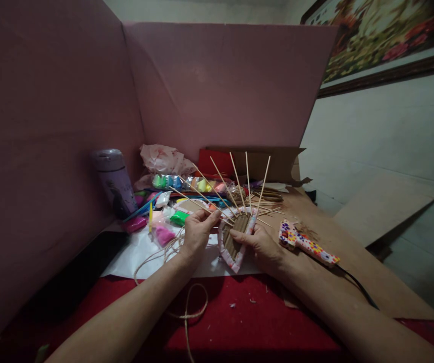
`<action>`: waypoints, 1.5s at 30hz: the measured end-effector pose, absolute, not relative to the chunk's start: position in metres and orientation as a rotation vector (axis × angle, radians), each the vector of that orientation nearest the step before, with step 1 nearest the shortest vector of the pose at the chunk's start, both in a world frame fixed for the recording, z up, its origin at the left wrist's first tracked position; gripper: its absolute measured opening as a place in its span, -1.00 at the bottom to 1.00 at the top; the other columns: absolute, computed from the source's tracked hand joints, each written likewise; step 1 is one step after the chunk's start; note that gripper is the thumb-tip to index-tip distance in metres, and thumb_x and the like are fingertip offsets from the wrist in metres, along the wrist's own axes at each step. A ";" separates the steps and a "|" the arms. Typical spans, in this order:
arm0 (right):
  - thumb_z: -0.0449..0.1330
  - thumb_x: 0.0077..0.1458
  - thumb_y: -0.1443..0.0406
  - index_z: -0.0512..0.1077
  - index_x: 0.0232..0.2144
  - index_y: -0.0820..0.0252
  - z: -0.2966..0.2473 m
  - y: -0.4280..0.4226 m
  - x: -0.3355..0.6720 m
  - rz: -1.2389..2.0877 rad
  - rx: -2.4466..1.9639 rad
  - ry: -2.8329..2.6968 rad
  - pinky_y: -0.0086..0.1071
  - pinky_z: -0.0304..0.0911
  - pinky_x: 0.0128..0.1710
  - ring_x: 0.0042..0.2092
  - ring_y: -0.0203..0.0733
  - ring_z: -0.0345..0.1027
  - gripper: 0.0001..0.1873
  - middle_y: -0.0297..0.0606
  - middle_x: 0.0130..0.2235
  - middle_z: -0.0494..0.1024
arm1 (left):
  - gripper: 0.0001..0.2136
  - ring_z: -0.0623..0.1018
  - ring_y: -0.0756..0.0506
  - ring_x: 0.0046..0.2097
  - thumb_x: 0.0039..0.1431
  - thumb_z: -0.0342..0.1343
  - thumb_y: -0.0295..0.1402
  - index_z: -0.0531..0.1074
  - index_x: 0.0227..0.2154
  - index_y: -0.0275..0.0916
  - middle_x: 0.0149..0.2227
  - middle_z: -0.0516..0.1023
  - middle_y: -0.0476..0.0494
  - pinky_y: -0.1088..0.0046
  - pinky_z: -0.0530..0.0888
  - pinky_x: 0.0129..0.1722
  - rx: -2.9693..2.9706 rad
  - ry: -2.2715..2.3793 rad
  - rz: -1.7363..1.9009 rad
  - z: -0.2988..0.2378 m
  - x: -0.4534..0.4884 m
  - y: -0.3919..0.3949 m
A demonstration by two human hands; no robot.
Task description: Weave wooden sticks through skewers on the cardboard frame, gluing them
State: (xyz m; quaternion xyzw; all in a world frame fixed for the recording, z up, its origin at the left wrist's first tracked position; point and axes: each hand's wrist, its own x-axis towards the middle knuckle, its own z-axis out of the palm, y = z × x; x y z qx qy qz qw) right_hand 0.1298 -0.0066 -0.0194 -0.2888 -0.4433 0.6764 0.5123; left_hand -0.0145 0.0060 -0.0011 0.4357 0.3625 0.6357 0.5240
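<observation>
A cardboard piece (235,239) with a pink-and-white covered rim is held up in front of me, its corrugated side showing. Several thin wooden sticks (248,176) fan upward and to the left from its rim. My right hand (260,244) grips the piece at its right side, thumb on the cardboard. The fingers of my left hand (201,227) pinch one of the leftmost sticks (190,197) close to the rim. Twine (164,254) lies loosely beside and below my left hand.
A flower-patterned glue gun (308,244) with a black cord rests on brown board (353,267) to the right. Bags of coloured clay (164,234), loose sticks (268,206) and a purple bottle (115,184) stand or lie behind. Pink panels (220,85) enclose the left and back.
</observation>
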 end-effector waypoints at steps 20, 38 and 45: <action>0.39 -0.26 0.30 0.49 -0.42 0.24 -0.020 -0.006 0.130 1.622 -0.684 -1.086 -0.36 0.27 -0.30 -0.42 -0.27 0.38 -0.74 -0.31 -0.44 0.55 | -0.74 0.46 0.02 -0.53 -0.21 0.29 -0.24 0.44 -0.57 -0.37 -0.55 0.50 -0.08 0.50 0.43 -0.52 1.052 0.883 1.523 0.000 -0.014 0.005; 0.40 -0.30 0.29 0.49 -0.41 0.26 -0.017 -0.007 0.130 1.629 -0.702 -1.065 -0.32 0.29 -0.28 -0.40 -0.24 0.39 -0.69 -0.28 -0.42 0.55 | -0.72 0.45 0.02 -0.54 -0.24 0.29 -0.21 0.44 -0.58 -0.35 -0.56 0.49 -0.08 0.50 0.41 -0.52 1.052 0.879 1.521 0.000 -0.014 0.005; 0.40 -0.30 0.30 0.49 -0.41 0.26 -0.019 -0.006 0.130 1.634 -0.707 -1.050 -0.32 0.28 -0.28 -0.41 -0.24 0.39 -0.70 -0.28 -0.43 0.55 | -0.73 0.45 0.02 -0.54 -0.21 0.28 -0.22 0.43 -0.58 -0.36 -0.56 0.49 -0.07 0.51 0.41 -0.53 1.062 0.888 1.522 0.000 -0.014 0.005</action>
